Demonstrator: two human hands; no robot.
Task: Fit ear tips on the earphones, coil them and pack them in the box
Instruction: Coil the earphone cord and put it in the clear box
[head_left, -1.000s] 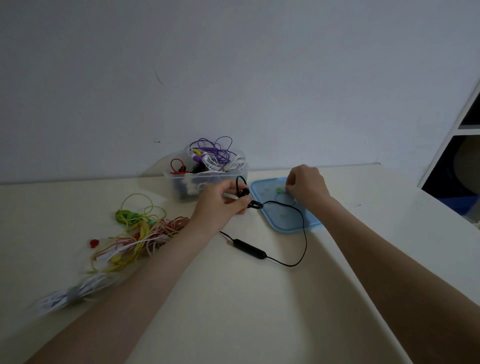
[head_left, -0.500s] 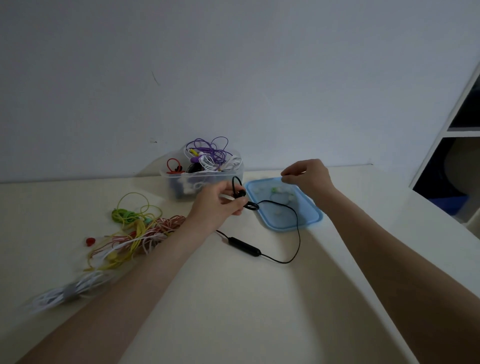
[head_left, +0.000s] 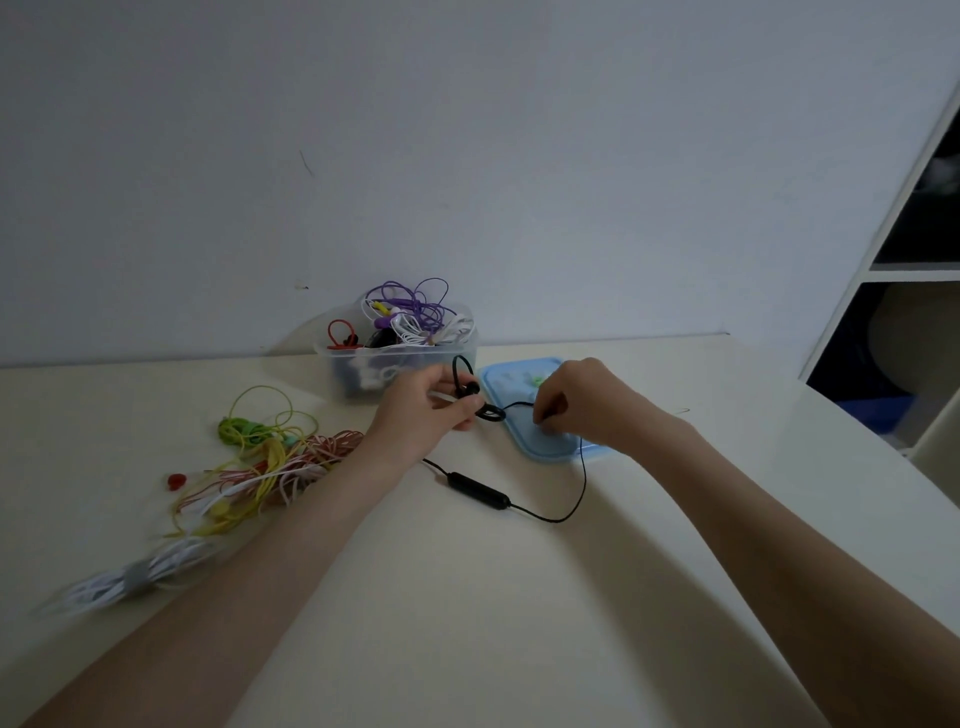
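Left hand (head_left: 415, 410) grip closed on the black earphones (head_left: 470, 397) above the counter (head_left: 467, 597), beside the clear box (head_left: 400, 364). Right hand (head_left: 582, 400) fingers curled over the blue lid (head_left: 540, 441); contents of that grip cannot be determined.

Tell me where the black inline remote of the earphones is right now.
In the head view the black inline remote lies flat on the table, near the middle, in front of the left hand and nearer the person than the blue lid.
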